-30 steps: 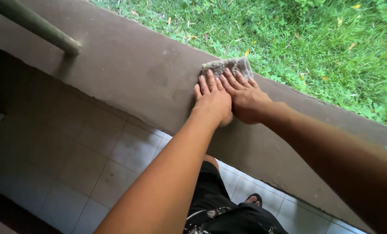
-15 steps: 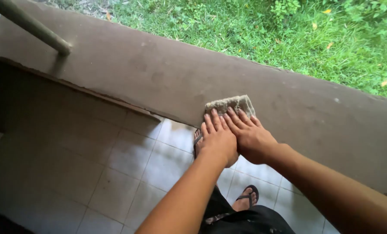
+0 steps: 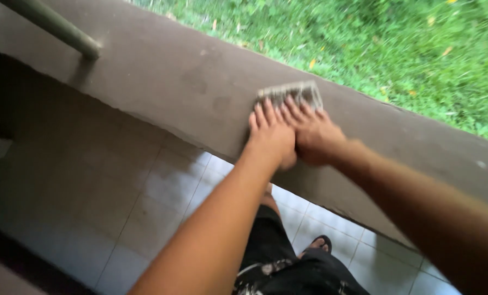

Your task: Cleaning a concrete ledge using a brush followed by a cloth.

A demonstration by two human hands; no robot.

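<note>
Cloth (image 3: 290, 93) under both hands' fingertips (image 3: 279, 112).

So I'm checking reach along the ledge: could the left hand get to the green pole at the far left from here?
Probably yes: the left hand presses the cloth, and bare ledge lies between it and the pole.

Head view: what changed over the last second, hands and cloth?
Both hands, left hand and right hand, pulled the folded grey cloth from the outer edge of the brown concrete ledge towards its inner edge half a second ago, then pushed it back out towards the grass side. Nothing was grasped or released. Both palms stay flat on the cloth, side by side; the grey-green metal pole is unchanged.
</note>
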